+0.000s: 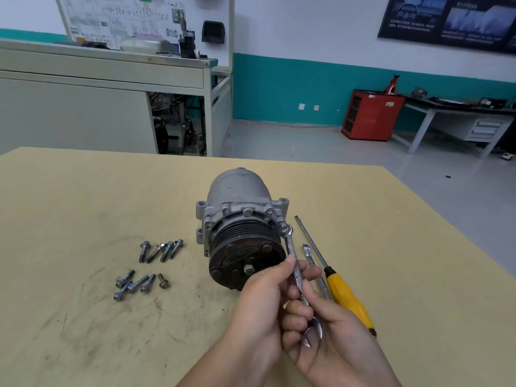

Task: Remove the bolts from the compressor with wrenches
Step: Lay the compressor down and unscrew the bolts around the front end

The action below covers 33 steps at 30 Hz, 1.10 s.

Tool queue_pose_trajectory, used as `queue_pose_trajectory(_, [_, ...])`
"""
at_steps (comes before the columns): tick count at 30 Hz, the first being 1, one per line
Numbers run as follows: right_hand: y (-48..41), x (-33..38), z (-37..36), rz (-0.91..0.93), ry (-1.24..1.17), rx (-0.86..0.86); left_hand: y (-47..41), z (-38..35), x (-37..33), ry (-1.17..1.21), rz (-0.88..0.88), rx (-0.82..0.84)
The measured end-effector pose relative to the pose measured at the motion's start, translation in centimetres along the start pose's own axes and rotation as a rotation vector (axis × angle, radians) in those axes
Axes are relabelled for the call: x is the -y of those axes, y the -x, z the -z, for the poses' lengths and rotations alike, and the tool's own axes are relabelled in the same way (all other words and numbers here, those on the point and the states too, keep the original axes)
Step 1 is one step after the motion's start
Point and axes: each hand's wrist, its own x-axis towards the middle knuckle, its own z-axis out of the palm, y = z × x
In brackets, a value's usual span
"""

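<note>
Gripping the wrench (292,256) with my left hand (259,303) and right hand (332,333), each curled round its shank, I should keep its ring square on the bolt (284,227) at the right flange of the compressor (237,196), mid-frame on the worktop (83,205), and pull steadily.

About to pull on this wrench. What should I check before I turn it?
1. Ring of the wrench seated over the bolt on the compressor flange: ok.
2. Grip: left hand and right hand both hold the wrench: ok.
3. Compressor braced: not ok, no hand on it, nothing seen fixing it to the table.
4. Swing room: not ok, spare wrench and screwdriver lie close on the right.
5. Removed parts: loose bolts lie left, apart from the work: ok.
6. Bolt already loosened: cannot tell.
</note>
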Motion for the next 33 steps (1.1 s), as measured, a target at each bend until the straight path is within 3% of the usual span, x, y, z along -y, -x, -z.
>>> queue_pose_trajectory(7, [0.3,0.7,0.0,0.109,-0.1,-0.123,-0.5,-0.4,0.6,-0.014,-0.054,0.039])
queue_pose_trajectory(13, [0.9,1.2,-0.6,0.185,0.061,-0.161,-0.5,-1.0,0.4,-0.059,-0.13,0.08])
queue_pose_trajectory(20, [1.7,1.4,-0.7,0.128,0.128,-0.129,-0.1,-0.7,1.0,-0.154,-0.213,0.066])
queue_pose_trajectory(33, [1.3,2.4,0.1,0.117,0.162,-0.117,-0.5,-1.1,1.2,-0.096,-0.201,0.041])
